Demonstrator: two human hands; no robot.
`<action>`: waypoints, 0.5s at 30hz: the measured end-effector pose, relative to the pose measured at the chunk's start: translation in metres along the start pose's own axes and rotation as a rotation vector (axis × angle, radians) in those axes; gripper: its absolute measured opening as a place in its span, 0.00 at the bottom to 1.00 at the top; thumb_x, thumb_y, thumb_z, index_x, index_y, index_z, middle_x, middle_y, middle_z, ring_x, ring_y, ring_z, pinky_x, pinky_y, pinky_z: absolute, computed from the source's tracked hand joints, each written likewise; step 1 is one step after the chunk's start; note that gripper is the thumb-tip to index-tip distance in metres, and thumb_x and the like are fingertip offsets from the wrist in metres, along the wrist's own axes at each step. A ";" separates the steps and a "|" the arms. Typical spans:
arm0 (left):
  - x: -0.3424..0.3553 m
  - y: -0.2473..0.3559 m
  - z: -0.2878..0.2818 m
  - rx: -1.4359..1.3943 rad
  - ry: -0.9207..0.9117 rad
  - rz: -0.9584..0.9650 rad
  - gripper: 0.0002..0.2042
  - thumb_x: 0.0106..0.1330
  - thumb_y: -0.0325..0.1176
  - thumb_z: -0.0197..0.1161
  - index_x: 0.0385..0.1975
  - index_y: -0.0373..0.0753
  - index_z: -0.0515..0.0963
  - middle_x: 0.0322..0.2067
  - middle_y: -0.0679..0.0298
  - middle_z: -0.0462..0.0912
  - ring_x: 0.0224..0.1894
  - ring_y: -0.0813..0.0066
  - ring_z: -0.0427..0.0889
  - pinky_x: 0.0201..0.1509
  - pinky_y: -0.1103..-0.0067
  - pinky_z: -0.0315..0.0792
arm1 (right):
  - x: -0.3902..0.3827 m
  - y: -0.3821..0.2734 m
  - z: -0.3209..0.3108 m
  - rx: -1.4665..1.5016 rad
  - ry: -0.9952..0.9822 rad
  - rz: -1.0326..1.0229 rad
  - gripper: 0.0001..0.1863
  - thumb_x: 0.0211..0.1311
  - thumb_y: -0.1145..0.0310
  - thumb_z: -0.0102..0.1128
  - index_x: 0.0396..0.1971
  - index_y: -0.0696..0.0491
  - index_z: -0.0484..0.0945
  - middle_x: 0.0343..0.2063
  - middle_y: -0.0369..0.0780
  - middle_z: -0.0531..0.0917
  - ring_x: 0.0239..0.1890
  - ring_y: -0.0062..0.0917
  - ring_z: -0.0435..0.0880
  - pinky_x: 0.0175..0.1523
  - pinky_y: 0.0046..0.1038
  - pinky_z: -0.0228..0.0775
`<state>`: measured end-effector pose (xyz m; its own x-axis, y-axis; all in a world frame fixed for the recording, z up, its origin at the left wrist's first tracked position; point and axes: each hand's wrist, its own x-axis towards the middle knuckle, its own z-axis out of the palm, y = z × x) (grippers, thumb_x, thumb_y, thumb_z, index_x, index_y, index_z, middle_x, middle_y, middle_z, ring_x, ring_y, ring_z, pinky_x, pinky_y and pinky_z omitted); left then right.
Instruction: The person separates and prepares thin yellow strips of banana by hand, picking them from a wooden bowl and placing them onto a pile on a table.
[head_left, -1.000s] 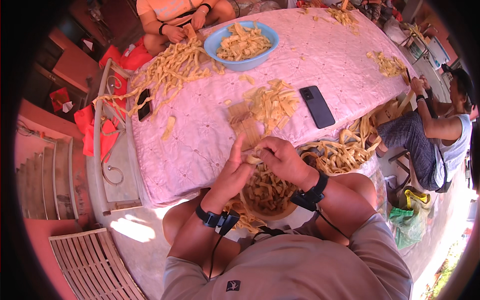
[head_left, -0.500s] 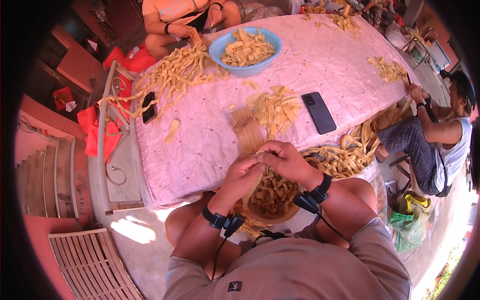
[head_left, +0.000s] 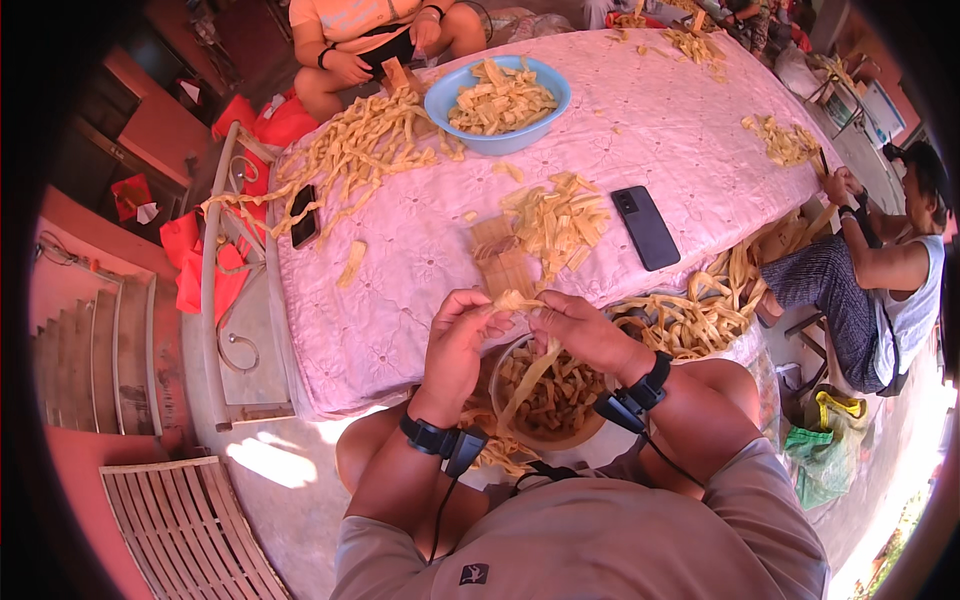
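Between my hands, over the near table edge, is a pale yellow dried plant-like strip (head_left: 516,301), folded or bunched at the top. Its long tail hangs down into a tan basin (head_left: 546,441) full of short folded strips (head_left: 560,392). My left hand (head_left: 462,328) pinches the strip's bunched left end between thumb and fingers. Closed on the other side of it is my right hand (head_left: 578,325). Just beyond my hands, wooden pieces (head_left: 500,262) lie beside a pile of cut strips (head_left: 558,225) on the pink quilted table cover (head_left: 400,290).
A blue basin (head_left: 548,122) of folded strips stands at the far side, beside long twisted strips (head_left: 370,150). Two phones (head_left: 645,228) lie on the cover. More strips (head_left: 690,310) heap at the right edge. Co-workers sit at the far left and right (head_left: 890,270).
My hands have drawn apart slightly, and the bunched strip now shows between them with its tail hanging. The far co-worker's hand has drawn back from the wooden piece.
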<state>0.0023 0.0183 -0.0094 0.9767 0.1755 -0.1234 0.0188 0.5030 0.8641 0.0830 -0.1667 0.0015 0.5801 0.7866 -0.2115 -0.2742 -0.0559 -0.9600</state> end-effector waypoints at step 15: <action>0.005 0.000 -0.011 0.500 -0.248 -0.344 0.12 0.71 0.33 0.52 0.49 0.34 0.71 0.40 0.66 0.76 0.41 0.83 0.75 0.41 0.85 0.72 | 0.001 0.010 0.003 -0.252 -0.262 -0.036 0.14 0.64 0.67 0.49 0.41 0.58 0.80 0.33 0.38 0.84 0.38 0.21 0.80 0.47 0.24 0.70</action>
<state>0.0051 0.0282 -0.0153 0.9164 -0.1562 -0.3685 0.3775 0.0313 0.9255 0.0788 -0.1647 -0.0076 0.3610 0.9197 -0.1543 -0.0407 -0.1497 -0.9879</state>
